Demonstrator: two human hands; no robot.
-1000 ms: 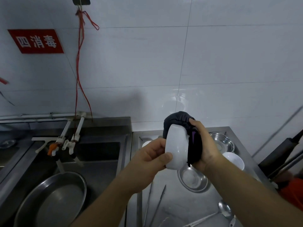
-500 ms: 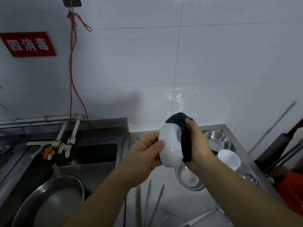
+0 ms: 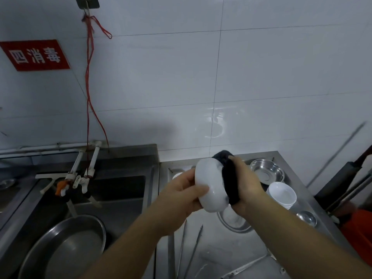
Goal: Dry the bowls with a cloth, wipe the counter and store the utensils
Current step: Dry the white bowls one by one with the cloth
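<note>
The drying step is in hand. The left hand (image 3: 181,195) grips a small white ceramic bowl (image 3: 211,186) by its outer wall, holding it in the air above the stainless steel bench (image 3: 217,256), tipped on its side with the mouth turned to the right. The right hand (image 3: 244,182) is closed on a dark bunched cloth (image 3: 229,178) pressed into the bowl's mouth; whether the cloth reaches the bottom is hidden.

Just to the right stands a stack of white bowls (image 3: 281,195), with a shallow steel dish (image 3: 266,172) farther back and another steel dish (image 3: 234,220) directly beneath the hands. Long metal tongs (image 3: 191,250) lie on the near part of the bench.

Next, judging by the layout, the bowl needs setting down and another bowl taking up; wiping the bench and storing the utensils seem not yet begun.
</note>
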